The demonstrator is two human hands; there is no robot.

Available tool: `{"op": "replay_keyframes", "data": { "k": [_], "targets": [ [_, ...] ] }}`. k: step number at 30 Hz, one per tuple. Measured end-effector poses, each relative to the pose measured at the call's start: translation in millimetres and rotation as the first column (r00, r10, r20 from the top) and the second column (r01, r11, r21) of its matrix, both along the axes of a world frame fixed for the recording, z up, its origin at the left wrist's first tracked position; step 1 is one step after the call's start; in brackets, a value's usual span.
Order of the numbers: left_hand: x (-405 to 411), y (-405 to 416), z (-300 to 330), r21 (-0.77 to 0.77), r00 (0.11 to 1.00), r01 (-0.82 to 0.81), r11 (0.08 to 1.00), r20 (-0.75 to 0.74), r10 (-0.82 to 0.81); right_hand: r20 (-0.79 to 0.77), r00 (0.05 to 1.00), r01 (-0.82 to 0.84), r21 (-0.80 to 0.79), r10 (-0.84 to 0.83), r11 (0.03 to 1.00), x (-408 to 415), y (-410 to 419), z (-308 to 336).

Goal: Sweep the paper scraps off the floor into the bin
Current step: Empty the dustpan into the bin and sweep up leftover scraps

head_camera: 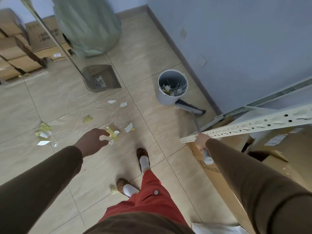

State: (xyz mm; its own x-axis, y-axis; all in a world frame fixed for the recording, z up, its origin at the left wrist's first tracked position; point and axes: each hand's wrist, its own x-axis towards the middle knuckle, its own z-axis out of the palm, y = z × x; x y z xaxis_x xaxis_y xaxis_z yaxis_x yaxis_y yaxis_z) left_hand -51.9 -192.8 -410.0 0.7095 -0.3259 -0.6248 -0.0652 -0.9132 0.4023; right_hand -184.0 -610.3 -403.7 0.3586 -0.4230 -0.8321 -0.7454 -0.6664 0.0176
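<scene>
Beige glazed floor tiles (152, 53) meet a pale blue wall in a storeroom corner; torn white and yellow paper scraps (113, 132) and thin pale sticks lie scattered across the middle of the floor, with a further cluster to the left and one scrap beside the person's nearer shoe. A round white plastic bin (171, 90), already holding scraps and sticks, stands near the skirting; the broom's dark bristle head (190, 107) rests on the floor touching the bin's base. The right hand (201, 141) grips the grey broom handle (195, 123), fingers curled round it; the left hand (93, 141) reaches out over the scraps, fingers spread and loosely bent, holding nothing. A translucent grey long-handled dustpan (101, 78) with a few scraps inside stands beyond the litter; a pale green sack (87, 26) and stacked brown cardboard boxes (15, 53) sit behind it; a perforated metal shelf rail (253, 125) crosses at right.
</scene>
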Motion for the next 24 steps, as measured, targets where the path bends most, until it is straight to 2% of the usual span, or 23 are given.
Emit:
{"op": "replay_keyframes", "data": {
  "k": [3, 5, 8, 11, 15, 18, 20, 24],
  "targets": [
    [-3.6, -5.9, 2.3, -0.029, 1.000, -0.019, 0.999, -0.009, 0.019, 0.011, 0.996, 0.084, 0.040, -0.084, 0.996, -34.2, 15.6, 15.4],
    [-5.5, -12.0, 4.9, -0.052, 1.000, 0.000, 0.999, -0.010, 0.000, 0.029, 0.988, 0.148, 0.161, -0.154, 0.976, -50.7, 21.4, 39.3],
    [-6.2, -19.1, 12.8, -0.085, 1.000, 0.018, 0.996, -0.004, -0.018, 0.010, 0.920, 0.360, 0.366, -0.391, 0.858, -71.8, 20.1, 70.8],
    [-7.2, -13.1, 18.5, -0.090, 1.000, 0.011, 0.996, 0.003, -0.011, 0.042, 0.846, 0.467, 0.423, -0.532, 0.776, -74.2, 51.3, 74.6],
    [-17.6, 9.6, 20.9, -0.059, 1.000, -0.013, 0.998, -0.007, 0.013, 0.121, 0.803, 0.495, 0.410, -0.583, 0.766, -36.7, 136.4, 29.8],
    [-28.4, 29.8, 20.2, -0.035, 0.999, -0.032, 0.999, -0.017, 0.031, 0.031, 0.779, 0.535, 0.488, -0.627, 0.690, -19.2, 209.4, 5.9],
    [-33.3, 44.7, 17.0, -0.024, 0.998, -0.060, 0.998, -0.033, 0.059, -0.028, 0.804, 0.515, 0.534, -0.594, 0.671, -23.5, 246.9, 7.8],
    [-36.6, 70.7, 17.4, -0.015, 0.993, -0.111, 0.994, -0.043, 0.111, -0.105, 0.827, 0.480, 0.642, -0.552, 0.597, -27.6, 259.6, 39.5]
  ]
}}
